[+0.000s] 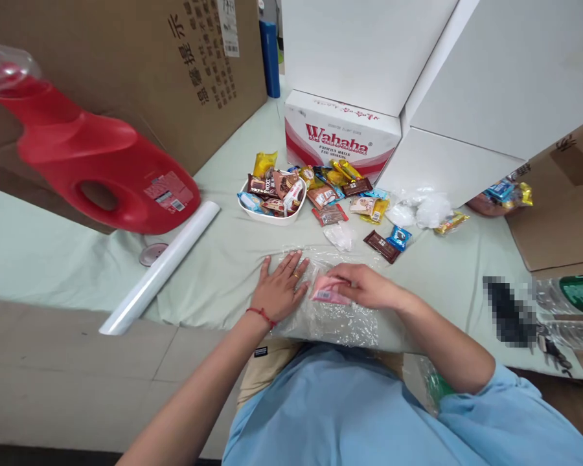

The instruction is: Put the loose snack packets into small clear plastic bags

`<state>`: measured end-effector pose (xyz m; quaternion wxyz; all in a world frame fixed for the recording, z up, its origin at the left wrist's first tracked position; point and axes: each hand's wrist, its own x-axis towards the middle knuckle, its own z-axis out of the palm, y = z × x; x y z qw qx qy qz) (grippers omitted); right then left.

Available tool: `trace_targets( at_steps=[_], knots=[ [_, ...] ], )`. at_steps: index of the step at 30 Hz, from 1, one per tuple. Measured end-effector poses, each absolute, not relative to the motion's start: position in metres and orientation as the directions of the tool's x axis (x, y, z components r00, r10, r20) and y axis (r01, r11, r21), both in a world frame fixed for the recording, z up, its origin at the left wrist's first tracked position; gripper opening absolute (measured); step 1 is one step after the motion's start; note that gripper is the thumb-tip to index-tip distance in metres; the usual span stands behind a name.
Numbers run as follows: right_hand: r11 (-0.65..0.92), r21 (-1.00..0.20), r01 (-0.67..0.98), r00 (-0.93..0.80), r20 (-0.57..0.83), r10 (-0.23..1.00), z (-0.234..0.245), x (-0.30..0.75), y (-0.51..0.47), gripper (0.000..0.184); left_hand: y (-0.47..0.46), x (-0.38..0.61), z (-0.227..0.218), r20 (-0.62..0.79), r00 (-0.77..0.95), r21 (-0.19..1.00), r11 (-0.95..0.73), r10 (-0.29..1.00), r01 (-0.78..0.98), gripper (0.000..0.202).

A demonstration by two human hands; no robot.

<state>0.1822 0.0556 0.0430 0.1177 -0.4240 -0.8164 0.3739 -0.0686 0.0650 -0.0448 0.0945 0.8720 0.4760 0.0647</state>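
My left hand [282,288] lies flat with its fingers spread on a sheet of clear plastic film [337,323] at the table's front edge. My right hand [362,285] has its fingers closed on a pink snack packet [328,289], which rests on the film. Beyond the hands stands a white bowl [272,219] filled with wrapped snacks. More wrapped snacks lie to its right, among them a brown packet [381,246] and a small blue packet [399,238]. A crumpled piece of clear film [340,236] sits just past my right hand.
A white roll [160,268] lies at the left, beside a large red jug [107,168] and a cardboard box [126,71]. White boxes [342,136] stand at the back. On the right are balled-up film [430,208], a round bowl of snacks [490,204], plastic bottles [571,294] and keys [554,353].
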Motion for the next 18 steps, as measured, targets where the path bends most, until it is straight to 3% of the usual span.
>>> trace_targets(
  at_steps=[2,4,8,11,15,18],
  knots=[
    [0.386,-0.544,0.745,-0.562,-0.2,0.803,0.026,0.171,0.047,0.023,0.071,-0.068,-0.045,0.016,0.537,0.219,-0.527,0.843,0.821,0.057],
    [0.37,-0.394,0.841,-0.465,-0.176,0.868,0.013,0.169,0.044,0.025,0.076,-0.067,-0.045,0.017,0.54,0.212,-0.531,0.841,0.821,0.057],
    [0.321,-0.383,0.866,-0.359,-0.031,0.933,0.006,0.195,0.052,0.031,0.078,-0.068,-0.046,0.032,0.547,0.203,-0.541,0.837,0.816,0.057],
    [0.158,-0.307,0.938,-0.152,0.043,0.987,0.011,0.226,0.068,0.036,0.077,-0.067,-0.045,0.031,0.542,0.205,-0.536,0.84,0.819,0.057],
    [-0.072,-0.098,0.993,0.065,-0.074,0.995,0.013,0.261,0.088,0.046,0.076,-0.067,-0.045,0.025,0.539,0.209,-0.532,0.842,0.821,0.057],
    [-0.099,-0.063,0.993,0.087,-0.166,0.982,0.01,0.275,0.091,0.052,0.076,-0.067,-0.046,0.031,0.541,0.211,-0.534,0.841,0.818,0.058]
  ],
)
